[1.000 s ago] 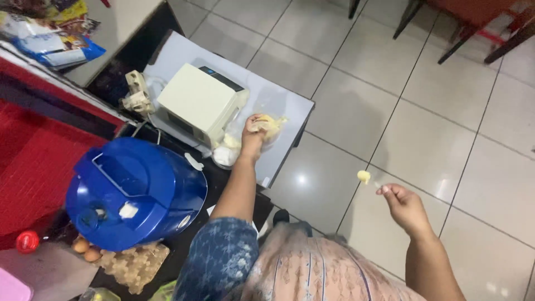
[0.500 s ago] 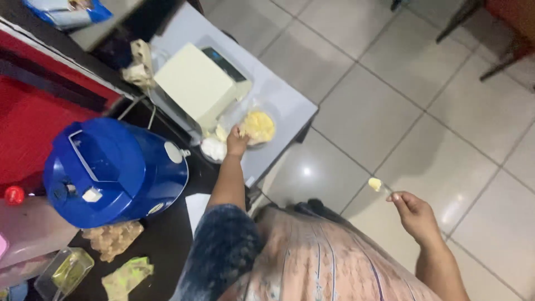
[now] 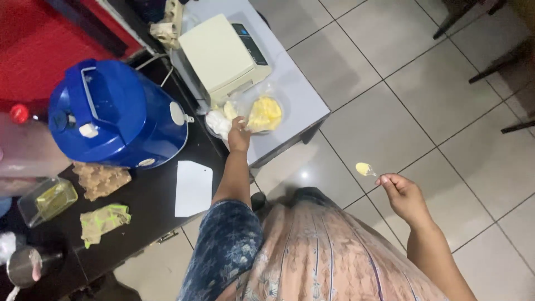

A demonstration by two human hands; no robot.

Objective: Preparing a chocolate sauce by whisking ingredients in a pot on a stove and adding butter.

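My left hand (image 3: 239,134) is stretched toward the upper middle of the frame, fingers closed on the crinkled edge of a clear plastic bag (image 3: 262,111) holding a soft, lumpy yellow mass; the bag lies on the smooth pale grey bench (image 3: 304,103), just below a boxy cream scale (image 3: 223,56) with a flat top. Beside that hand sits a white, doughy lump (image 3: 216,121). My right hand (image 3: 404,195), at right of centre over the glossy tiled floor (image 3: 390,83), is pinched shut on a small spoon (image 3: 368,170) with a rounded yellow dab on its bowl; the spoon's long axis runs from my fingers up and left, bowl pointing toward the bench. At the left, a glossy blue rounded jug (image 3: 117,111) stands on a dark bench (image 3: 150,200), with a flat white rectangular scraper (image 3: 193,188) below it and a rough brown egg carton (image 3: 100,178) further left.
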